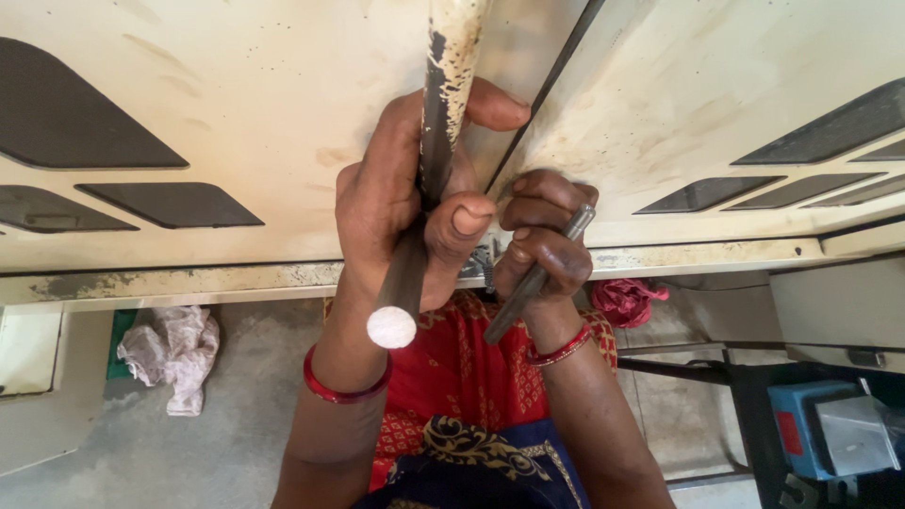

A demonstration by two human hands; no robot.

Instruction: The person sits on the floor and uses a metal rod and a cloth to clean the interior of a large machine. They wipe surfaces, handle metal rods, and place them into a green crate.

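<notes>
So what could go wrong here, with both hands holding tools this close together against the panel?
1. The left hand grips a long rod right beside the right hand; a slip could knock those fingers.
2. The slim metal tool is held only by the fingertips, so it might twist or drop.
3. Either tool may scratch the cream metal panel, whose paint already looks worn.
</notes>
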